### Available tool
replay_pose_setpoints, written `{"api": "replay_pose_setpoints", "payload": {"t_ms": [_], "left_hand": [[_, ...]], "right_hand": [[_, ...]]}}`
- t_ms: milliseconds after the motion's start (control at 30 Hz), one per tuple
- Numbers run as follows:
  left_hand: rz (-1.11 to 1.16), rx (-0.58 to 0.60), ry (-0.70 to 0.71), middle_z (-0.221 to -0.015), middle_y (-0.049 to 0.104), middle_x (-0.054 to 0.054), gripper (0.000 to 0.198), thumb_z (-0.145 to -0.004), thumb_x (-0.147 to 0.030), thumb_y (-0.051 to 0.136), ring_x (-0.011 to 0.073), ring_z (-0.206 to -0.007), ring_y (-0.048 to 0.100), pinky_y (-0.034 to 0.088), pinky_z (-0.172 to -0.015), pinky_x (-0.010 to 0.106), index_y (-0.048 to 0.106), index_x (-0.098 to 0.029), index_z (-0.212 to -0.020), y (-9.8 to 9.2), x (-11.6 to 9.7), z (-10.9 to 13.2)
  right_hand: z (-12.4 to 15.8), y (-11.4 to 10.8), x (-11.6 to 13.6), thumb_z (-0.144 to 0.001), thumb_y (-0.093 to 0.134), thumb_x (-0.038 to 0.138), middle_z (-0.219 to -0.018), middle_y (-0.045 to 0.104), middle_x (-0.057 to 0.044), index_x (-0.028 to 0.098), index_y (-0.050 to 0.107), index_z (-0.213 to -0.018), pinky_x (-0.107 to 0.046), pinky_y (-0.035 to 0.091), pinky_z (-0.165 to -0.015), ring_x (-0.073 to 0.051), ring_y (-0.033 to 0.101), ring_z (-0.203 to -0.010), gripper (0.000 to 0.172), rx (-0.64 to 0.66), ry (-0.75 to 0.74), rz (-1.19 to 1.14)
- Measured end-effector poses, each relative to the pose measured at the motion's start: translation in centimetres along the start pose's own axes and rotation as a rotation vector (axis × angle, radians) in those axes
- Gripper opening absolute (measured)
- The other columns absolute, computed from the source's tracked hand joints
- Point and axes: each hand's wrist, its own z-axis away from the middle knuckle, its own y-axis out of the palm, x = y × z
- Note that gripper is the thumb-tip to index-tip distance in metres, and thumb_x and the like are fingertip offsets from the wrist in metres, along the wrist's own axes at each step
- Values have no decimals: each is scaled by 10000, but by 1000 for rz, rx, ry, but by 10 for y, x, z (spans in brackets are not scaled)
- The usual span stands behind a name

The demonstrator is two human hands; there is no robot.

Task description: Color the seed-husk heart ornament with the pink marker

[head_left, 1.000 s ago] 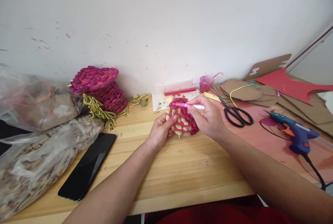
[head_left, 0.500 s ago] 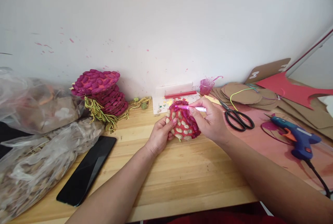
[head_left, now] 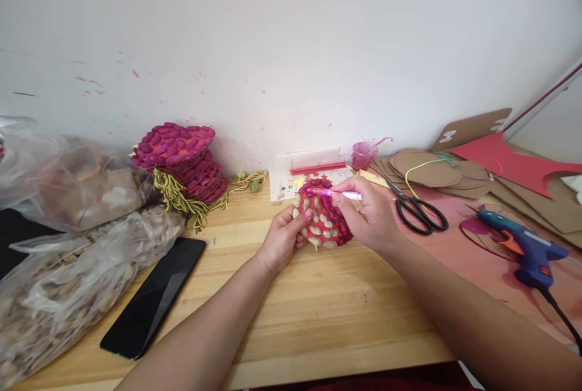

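Observation:
My left hand [head_left: 282, 238] grips the left edge of a round red disc [head_left: 324, 221] covered with peanut shells, some of them painted magenta. It holds the disc tilted up above the wooden table [head_left: 318, 306]. My right hand [head_left: 370, 215] is closed on a thin brush [head_left: 339, 194] with a white handle and pink tip. The brush tip touches the shells at the disc's top edge.
A stack of finished magenta discs [head_left: 182, 160] with yellow tassels stands at the back left. Plastic bags of shells [head_left: 73, 257] and a black phone [head_left: 154, 297] lie at left. A pink paint cup [head_left: 362, 154], scissors [head_left: 416, 212], cardboard circles [head_left: 422, 163] and a blue glue gun [head_left: 522, 245] lie at right.
The brush tip has shifted slightly along the disc's top edge. The view has tipped up a little, so everything sits lower in the picture. Both hands keep their grips.

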Motion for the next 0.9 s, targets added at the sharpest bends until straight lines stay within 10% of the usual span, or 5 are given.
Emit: {"api": "replay_pose_setpoints", "payload": {"t_ms": [900], "left_hand": [[-2, -1, -14, -475, 393, -93, 572, -675, -486, 873, 25, -398, 279, 192, -403, 169, 382, -196, -632, -1, 1, -1]], "right_hand": [[0, 1, 1, -940, 626, 237, -841, 703, -17, 225, 640, -920, -321, 488, -724, -178, 664, -788, 27, -16, 1, 0]]}}
